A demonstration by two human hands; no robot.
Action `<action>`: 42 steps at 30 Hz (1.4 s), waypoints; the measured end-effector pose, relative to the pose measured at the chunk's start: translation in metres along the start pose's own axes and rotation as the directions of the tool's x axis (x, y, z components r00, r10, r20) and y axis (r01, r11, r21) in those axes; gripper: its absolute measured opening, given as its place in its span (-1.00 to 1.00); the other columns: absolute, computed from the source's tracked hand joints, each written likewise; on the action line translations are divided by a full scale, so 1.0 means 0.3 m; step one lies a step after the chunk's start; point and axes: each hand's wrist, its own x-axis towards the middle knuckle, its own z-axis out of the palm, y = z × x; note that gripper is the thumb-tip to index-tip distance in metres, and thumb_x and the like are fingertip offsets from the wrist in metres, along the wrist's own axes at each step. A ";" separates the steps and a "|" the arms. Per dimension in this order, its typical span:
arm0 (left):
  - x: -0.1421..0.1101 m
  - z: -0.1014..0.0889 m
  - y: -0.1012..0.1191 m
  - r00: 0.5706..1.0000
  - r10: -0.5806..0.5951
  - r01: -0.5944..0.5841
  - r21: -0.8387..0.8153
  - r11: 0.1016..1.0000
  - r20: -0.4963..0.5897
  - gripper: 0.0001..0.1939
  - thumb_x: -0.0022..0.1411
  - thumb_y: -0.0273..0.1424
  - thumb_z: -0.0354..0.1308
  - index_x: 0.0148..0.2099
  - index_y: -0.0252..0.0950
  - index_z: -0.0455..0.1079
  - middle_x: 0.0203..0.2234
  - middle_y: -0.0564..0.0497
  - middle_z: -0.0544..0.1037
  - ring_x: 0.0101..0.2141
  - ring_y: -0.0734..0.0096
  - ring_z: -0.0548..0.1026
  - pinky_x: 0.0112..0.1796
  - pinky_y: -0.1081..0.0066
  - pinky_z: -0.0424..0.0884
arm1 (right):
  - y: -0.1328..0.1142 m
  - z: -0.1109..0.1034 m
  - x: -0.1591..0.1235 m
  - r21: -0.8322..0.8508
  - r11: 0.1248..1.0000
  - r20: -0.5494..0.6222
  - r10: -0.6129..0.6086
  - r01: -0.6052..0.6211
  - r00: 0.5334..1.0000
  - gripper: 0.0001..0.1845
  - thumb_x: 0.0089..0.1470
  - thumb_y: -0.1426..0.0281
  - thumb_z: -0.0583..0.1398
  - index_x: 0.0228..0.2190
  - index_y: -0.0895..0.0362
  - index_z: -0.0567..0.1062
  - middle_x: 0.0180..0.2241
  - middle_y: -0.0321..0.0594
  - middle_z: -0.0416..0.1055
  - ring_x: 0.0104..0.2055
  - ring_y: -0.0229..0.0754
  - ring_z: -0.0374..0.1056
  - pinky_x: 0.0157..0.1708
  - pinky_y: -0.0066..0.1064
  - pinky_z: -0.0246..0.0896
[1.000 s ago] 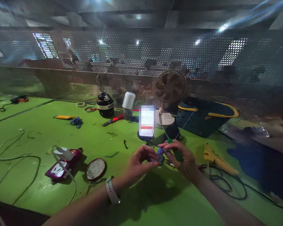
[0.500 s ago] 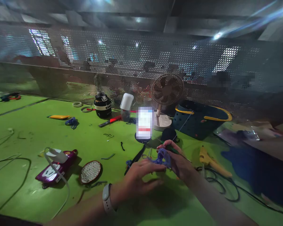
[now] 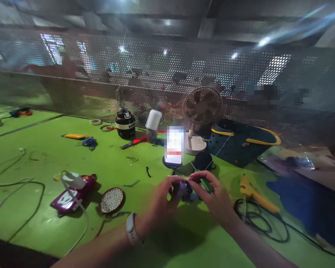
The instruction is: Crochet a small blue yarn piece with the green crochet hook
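Observation:
In the middle foreground, my left hand (image 3: 166, 195) is closed, thumb and fingers pinching a small blue-purple bundle of looped cord (image 3: 184, 189). My right hand (image 3: 214, 197) comes in from the other side, its fingertips at the top of that bundle. It also grips a slim tool with a green handle (image 3: 206, 186), a thin metal end sticking out below; the kind of tool I cannot make out. Fingers hide much of the cord. Just beyond the hands, a lit phone (image 3: 174, 147) stands on a dark round stand, beside a dark round ball-like object (image 3: 203, 160).
A yellow glue gun (image 3: 258, 195) with coiled black cable lies at right, near a dark blue basket (image 3: 231, 149). At the back stand a fan (image 3: 202, 106) and a black jug (image 3: 125, 124). Leftward lie a purple power strip (image 3: 72, 193) and a round studded disc (image 3: 111, 200).
My left hand has lifted and closed around the cord bundle, where its fingers were stretched out before. My right fingertips have come to the bundle's top. The view has shifted slightly.

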 end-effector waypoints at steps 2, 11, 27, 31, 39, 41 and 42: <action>0.017 0.001 0.007 0.973 -0.229 0.229 -0.203 0.952 0.024 -0.87 0.20 -0.43 0.22 -0.16 -0.27 0.44 -0.34 -0.03 0.58 -0.38 0.39 0.50 -0.35 0.38 0.43 | 0.001 -0.009 0.002 -0.005 1.000 0.022 0.015 -0.015 1.000 -0.79 -0.02 0.22 0.32 -0.36 0.08 0.52 -0.36 -0.26 0.50 -0.29 -0.17 0.40 -0.25 -0.37 0.30; 0.047 -0.005 0.001 0.755 -0.618 0.582 -0.656 0.480 0.218 -0.74 -0.01 -0.37 0.44 -0.30 -0.31 0.46 -0.44 0.05 0.59 -0.45 0.54 0.48 -0.37 0.50 0.37 | 0.025 -0.010 0.010 0.017 0.987 0.192 0.151 -0.157 0.970 -0.63 -0.10 0.14 0.36 -0.29 0.07 0.48 -0.30 -0.26 0.48 -0.30 -0.17 0.40 -0.26 -0.33 0.32; 0.041 -0.006 -0.039 0.656 -0.646 0.673 -0.691 0.265 0.391 -0.72 0.10 -0.20 0.34 -0.34 -0.34 0.50 -0.43 -0.02 0.57 -0.45 0.46 0.46 -0.33 0.43 0.35 | 0.059 -0.017 0.023 0.316 0.894 0.236 0.250 -0.318 0.939 -0.68 -0.15 0.17 0.43 -0.37 0.04 0.55 -0.41 -0.31 0.47 -0.39 -0.25 0.32 -0.43 -0.46 0.21; 0.043 -0.009 -0.049 0.634 -0.664 0.677 -0.699 0.230 0.396 -0.71 0.11 -0.20 0.34 -0.32 -0.35 0.49 -0.45 -0.02 0.57 -0.46 0.45 0.47 -0.32 0.40 0.37 | 0.075 -0.015 0.030 0.360 0.853 0.223 0.315 -0.378 0.922 -0.66 -0.19 0.19 0.45 -0.37 0.06 0.54 -0.42 -0.30 0.49 -0.41 -0.25 0.34 -0.43 -0.44 0.24; 0.037 -0.010 -0.066 0.662 -0.663 0.641 -0.724 0.257 0.350 -0.78 -0.03 -0.32 0.45 -0.45 -0.28 0.47 -0.51 0.03 0.52 -0.49 0.50 0.43 -0.40 0.46 0.35 | 0.090 -0.013 0.038 0.397 0.815 0.187 0.379 -0.423 0.906 -0.63 -0.26 0.20 0.48 -0.39 0.06 0.54 -0.46 -0.32 0.53 -0.45 -0.25 0.36 -0.43 -0.45 0.23; 0.028 -0.006 -0.078 0.678 -0.639 0.621 -0.748 0.235 0.362 -0.81 0.01 -0.32 0.42 -0.43 -0.26 0.49 -0.48 0.02 0.54 -0.47 0.48 0.44 -0.36 0.44 0.37 | 0.094 -0.010 0.039 0.388 0.821 0.192 0.371 -0.418 0.909 -0.63 -0.25 0.19 0.47 -0.39 0.05 0.54 -0.47 -0.33 0.51 -0.46 -0.26 0.34 -0.46 -0.46 0.20; 0.024 -0.004 -0.086 0.689 -0.625 0.611 -0.757 0.229 0.367 -0.82 0.03 -0.31 0.41 -0.40 -0.26 0.50 -0.46 0.01 0.55 -0.45 0.47 0.45 -0.33 0.43 0.38 | 0.098 -0.009 0.039 0.375 0.831 0.193 0.364 -0.412 0.911 -0.64 -0.24 0.18 0.47 -0.39 0.05 0.54 -0.48 -0.34 0.50 -0.46 -0.26 0.33 -0.47 -0.46 0.19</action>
